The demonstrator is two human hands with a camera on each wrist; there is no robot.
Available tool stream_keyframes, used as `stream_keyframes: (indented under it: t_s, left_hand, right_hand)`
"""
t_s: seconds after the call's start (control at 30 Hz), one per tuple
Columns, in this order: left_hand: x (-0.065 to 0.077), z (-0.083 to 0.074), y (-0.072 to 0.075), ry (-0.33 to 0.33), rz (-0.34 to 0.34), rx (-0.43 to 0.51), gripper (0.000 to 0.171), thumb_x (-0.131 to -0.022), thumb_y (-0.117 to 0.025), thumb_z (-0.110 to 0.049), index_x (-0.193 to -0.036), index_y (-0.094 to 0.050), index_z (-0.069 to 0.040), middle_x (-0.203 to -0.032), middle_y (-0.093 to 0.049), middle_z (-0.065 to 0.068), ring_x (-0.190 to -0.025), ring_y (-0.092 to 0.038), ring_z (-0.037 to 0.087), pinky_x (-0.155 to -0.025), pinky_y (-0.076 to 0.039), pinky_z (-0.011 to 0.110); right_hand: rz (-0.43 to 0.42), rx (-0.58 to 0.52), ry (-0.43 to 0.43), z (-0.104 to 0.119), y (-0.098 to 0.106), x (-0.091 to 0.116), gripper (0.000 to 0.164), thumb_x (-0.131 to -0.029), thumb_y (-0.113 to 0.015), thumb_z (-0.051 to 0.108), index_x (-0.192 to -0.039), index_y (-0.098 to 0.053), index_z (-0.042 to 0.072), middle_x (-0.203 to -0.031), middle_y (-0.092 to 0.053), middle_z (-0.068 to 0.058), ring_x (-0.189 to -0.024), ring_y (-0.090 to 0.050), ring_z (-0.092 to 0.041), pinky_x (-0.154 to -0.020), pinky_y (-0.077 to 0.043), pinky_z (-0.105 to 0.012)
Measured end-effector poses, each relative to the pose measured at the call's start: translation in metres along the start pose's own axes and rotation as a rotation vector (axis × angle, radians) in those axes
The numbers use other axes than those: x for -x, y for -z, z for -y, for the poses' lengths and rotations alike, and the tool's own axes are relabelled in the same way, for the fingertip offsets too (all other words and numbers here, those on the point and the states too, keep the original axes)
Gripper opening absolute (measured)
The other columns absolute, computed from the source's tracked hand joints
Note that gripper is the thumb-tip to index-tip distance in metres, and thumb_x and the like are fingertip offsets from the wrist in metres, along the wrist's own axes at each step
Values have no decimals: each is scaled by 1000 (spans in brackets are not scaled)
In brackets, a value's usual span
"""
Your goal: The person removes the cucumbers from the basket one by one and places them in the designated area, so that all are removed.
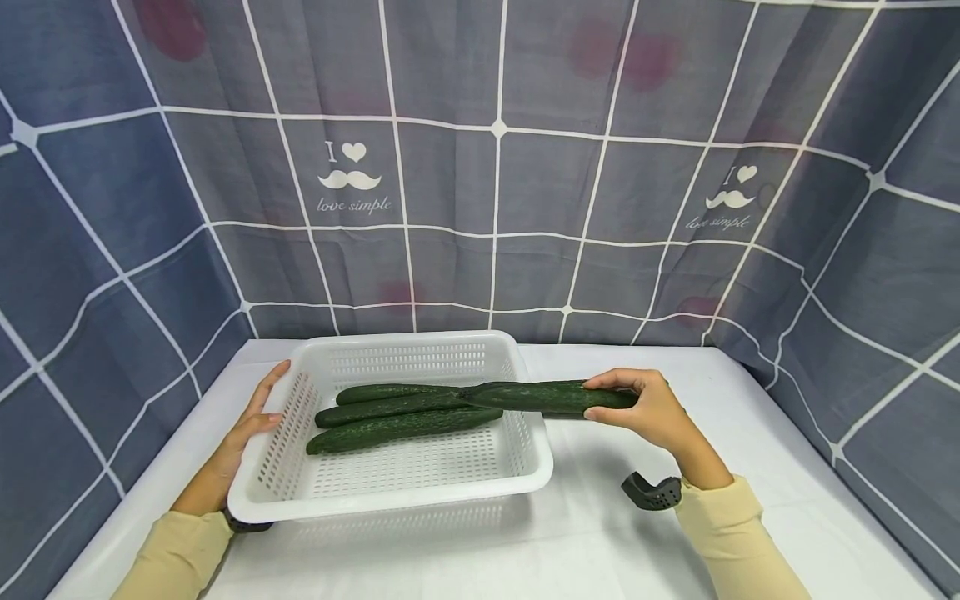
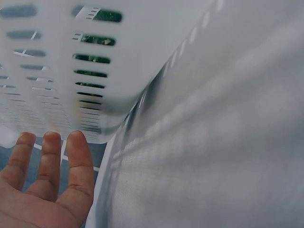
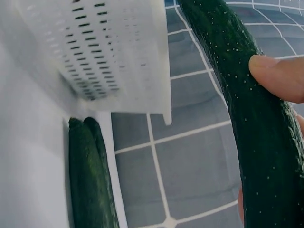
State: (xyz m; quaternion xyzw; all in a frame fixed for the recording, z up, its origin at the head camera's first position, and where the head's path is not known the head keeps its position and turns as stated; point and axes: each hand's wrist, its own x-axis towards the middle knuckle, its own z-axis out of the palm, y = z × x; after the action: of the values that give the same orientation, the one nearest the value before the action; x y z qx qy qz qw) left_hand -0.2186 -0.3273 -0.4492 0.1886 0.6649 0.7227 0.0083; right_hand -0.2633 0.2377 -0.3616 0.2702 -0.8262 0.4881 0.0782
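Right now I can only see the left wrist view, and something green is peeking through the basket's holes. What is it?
Observer: It's three cucumbers, lying in the white basket.

Child: Ooh! And what's happening on the other side?

Observer: The right hand is holding another cucumber, and in the head view its far end overlaps the basket's right side.

Child: Are there any green ones that nobody's holding, outside?

Observer: Yes, the right wrist view shows two cucumbers side by side on the white surface, outside the basket.
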Motion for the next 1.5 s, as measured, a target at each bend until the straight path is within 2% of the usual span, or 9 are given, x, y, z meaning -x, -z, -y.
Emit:
stream_keyframes:
  t_s: [0.4, 0.63, 0.83, 0.97, 1.13, 1.4, 1.5]
  left_hand:
    - [0, -4, 0, 36, 22, -1, 80, -104, -33, -14, -172, -6, -46, -174, -1, -4, -151, -18, 6, -101, -34, 29]
    - [0, -1, 1, 17, 34, 25, 79, -105, -32, -13, -172, -9, -46, -172, -6, -10, -149, -20, 2, -101, -33, 29]
    - [1, 0, 1, -1, 39, 26, 79, -104, -31, -12, -172, -10, -46, -168, -12, -15, -144, -26, -3, -101, -35, 26]
    - [4, -1, 1, 20, 27, 9, 78, -105, -31, -14, -172, -8, -46, -170, -9, -14, -144, -25, -2, -100, -35, 26]
    - [6, -1, 1, 48, 16, 8, 78, -105, -32, -15, -172, -5, -47, -173, -1, -10, -148, -20, 1, -100, -33, 30]
    - [4, 0, 2, 49, 6, 3, 79, -104, -31, -16, -172, -5, -46, -173, -4, -9, -149, -20, 6, -100, -33, 32]
    - [4, -1, 2, 66, 7, 2, 79, -105, -32, -17, -172, -4, -47, -174, -1, -9, -151, -17, 6, -102, -30, 35]
  right_hand:
    - [15, 23, 19, -18, 8, 10, 28, -85, -88, -1, -113, -81, 0, -109, -78, 4, -92, -69, -6, -79, -55, -22]
    - [30, 53, 31, -22, 13, 10, 30, -86, -88, 0, -115, -79, -4, -109, -78, 4, -93, -69, -5, -80, -54, -22]
    - [37, 107, 47, -26, 20, 12, 30, -87, -88, 1, -115, -81, 2, -113, -78, -8, -98, -68, -3, -83, -53, -20]
    - [42, 138, 40, -27, 25, 12, 30, -87, -87, 1, -117, -80, 2, -116, -77, -16, -100, -67, -2, -85, -52, -20]
    - [45, 166, 16, -29, 29, 12, 31, -89, -86, 2, -119, -80, 2, -119, -77, -17, -103, -65, 0, -87, -51, -19]
    - [22, 143, -7, -39, 39, 13, 30, -90, -85, 2, -120, -79, 1, -120, -76, -18, -106, -64, 2, -89, -50, -17]
    - [8, 143, -21, -42, 44, 14, 30, -90, -85, 2, -119, -79, 1, -120, -76, -19, -106, -64, 3, -88, -50, -17]
